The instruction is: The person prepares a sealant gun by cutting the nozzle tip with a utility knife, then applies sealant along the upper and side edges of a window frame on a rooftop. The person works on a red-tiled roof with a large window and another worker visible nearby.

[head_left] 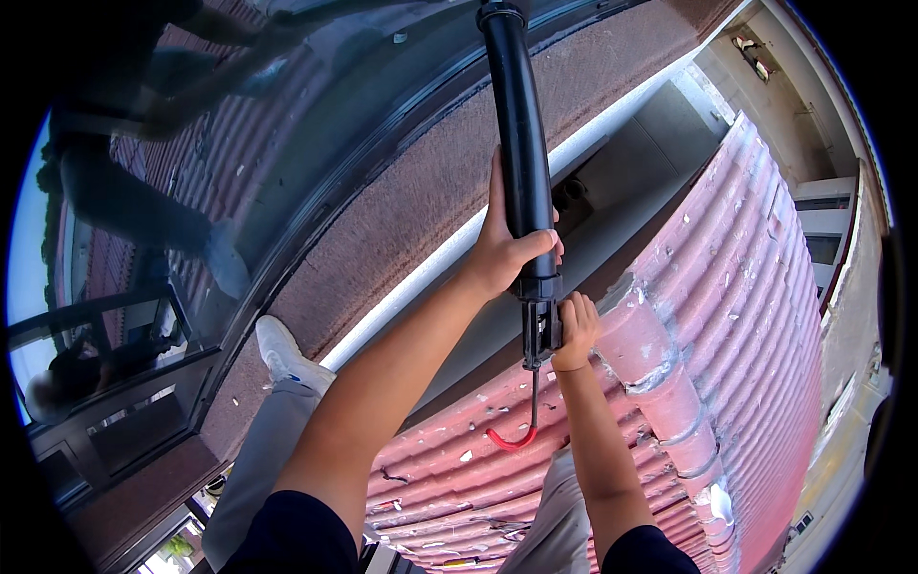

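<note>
Outdoors on a red tiled roof (736,287) beside a dark window frame (316,182).
We have the left hand (502,251) wrapped round the black caulking gun (521,143) barrel, the right hand (577,332) clenched on its grip just below; the long axis runs up-frame, nozzle at the top centre edge by the frame.

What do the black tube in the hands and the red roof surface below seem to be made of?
Black tube: probably plastic or painted metal, smooth with a slight sheen along its length. Roof tiles: likely fired clay with a faded red coating; they are curved, matte, chipped, and joined with grey mortar.
</note>
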Demonstrator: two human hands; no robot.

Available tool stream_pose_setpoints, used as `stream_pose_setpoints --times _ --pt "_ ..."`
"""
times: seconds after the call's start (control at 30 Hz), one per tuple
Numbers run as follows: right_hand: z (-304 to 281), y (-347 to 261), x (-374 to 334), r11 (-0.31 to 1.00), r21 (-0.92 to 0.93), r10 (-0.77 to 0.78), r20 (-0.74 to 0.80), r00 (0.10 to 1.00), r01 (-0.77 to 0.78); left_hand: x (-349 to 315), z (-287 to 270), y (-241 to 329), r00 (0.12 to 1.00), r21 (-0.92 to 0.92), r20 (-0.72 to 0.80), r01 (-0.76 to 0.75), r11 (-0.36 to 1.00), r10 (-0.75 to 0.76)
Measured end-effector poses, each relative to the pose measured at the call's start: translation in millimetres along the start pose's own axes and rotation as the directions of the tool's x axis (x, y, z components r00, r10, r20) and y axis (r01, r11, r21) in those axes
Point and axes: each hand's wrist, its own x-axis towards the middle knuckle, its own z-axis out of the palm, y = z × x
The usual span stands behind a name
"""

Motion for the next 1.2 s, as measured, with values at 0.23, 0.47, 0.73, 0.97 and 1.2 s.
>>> stream_pose_setpoints --times 0.23,0.47,0.73,0.97,1.2 --pt "22 23 -18 0.999 0.041 0.024 0.025 0.999 -0.025 7 -15 -35 1.0 -0.005 -0.027 0.015 1.0 -0.015" --pt "39 46 -37 0.995 0.065 0.067 0.059 0.996 -0.07 12 -24 -61 0.999 -0.003 -0.03 0.044 0.999 -0.044" --pt "51 60 -43 0.993 0.091 0.07 0.051 0.996 -0.074 19 -32 -83 0.995 0.004 -0.069 0.079 0.997 -0.078" --pt "21 33 -33 0.987 0.057 0.142 0.118 0.983 -0.149 22 -13 -59 0.971 0.066 -0.142 0.203 0.977 -0.192" --pt "-53 -46 33 0.697 0.583 0.352 0.229 0.907 -0.418 46 40 11 0.957 0.295 -0.258 0.206 0.933 -0.13"
